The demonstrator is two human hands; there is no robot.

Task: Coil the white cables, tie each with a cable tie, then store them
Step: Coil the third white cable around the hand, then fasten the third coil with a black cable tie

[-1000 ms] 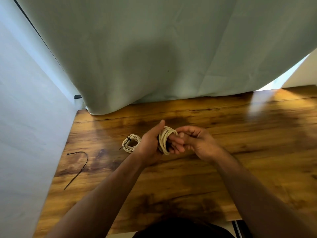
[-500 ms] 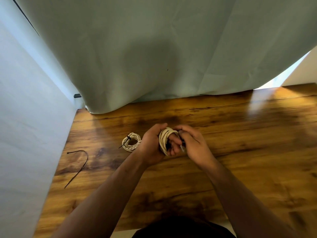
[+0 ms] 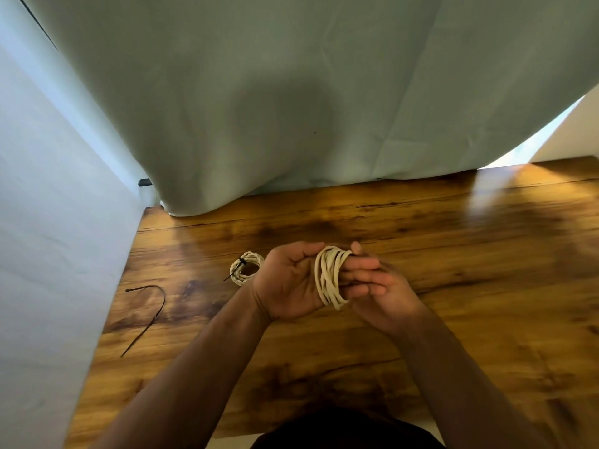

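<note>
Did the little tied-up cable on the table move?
No. The tied coil keeps the same gap from the loose black cable tie.

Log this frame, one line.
left hand: untied coil round fingers | right hand: beside untied coil | tied coil, loose cable tie: on table

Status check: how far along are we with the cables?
Done: one tied coil lies on the table, a black tie around it. In hand: a second coil is wound round the fingers of the left hand, untied, the right hand beside it. Left: tie it, probably with the loose cable tie at the table's left, then store both; no storage place shows.
</note>
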